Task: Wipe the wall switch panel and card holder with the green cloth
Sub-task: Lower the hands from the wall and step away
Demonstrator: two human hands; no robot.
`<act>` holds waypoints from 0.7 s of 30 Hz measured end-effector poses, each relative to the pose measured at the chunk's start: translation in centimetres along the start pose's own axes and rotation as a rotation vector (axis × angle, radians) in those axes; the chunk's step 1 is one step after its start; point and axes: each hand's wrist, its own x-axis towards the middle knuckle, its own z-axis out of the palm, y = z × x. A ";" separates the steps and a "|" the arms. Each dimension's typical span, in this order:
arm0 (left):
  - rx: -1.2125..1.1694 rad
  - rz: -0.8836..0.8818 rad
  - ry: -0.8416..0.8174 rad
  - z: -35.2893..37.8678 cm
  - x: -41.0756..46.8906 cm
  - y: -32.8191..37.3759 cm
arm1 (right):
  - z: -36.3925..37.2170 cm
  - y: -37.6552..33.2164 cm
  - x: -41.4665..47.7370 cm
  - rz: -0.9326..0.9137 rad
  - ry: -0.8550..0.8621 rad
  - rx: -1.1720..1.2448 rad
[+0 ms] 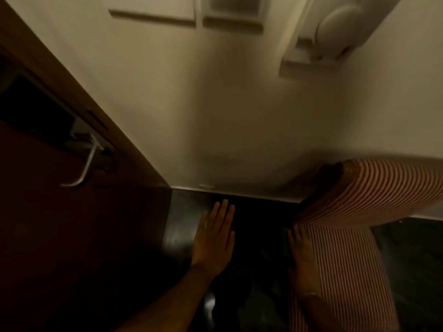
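Below the switch panel (153, 10), both hands, left (214, 233) and right (303, 255), hang released, fingers spread

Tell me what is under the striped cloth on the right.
The striped cloth drapes over a rounded, arm-like shape, but the cloth covers it, so what it is cannot be told. The right hand rests beside its hanging part.

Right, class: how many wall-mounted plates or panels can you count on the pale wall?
3, all blurred: a wide plate top left, a smaller plate beside it, and a round-fronted unit top right. More may lie above the frame.
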 end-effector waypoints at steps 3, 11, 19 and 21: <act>-0.019 -0.008 -0.101 2.8 -2.0 1.9 | 2.5 4.0 -0.9 0.152 -0.045 0.054; -0.090 -0.078 -0.302 8.2 -7.3 4.8 | 6.3 13.0 0.9 0.398 -0.067 0.145; -0.108 -0.110 -0.432 11.6 -8.9 4.6 | 8.9 16.1 4.2 0.445 -0.064 0.084; -0.085 -0.102 -0.448 12.1 -8.6 4.4 | 10.0 16.9 4.5 0.481 -0.136 0.047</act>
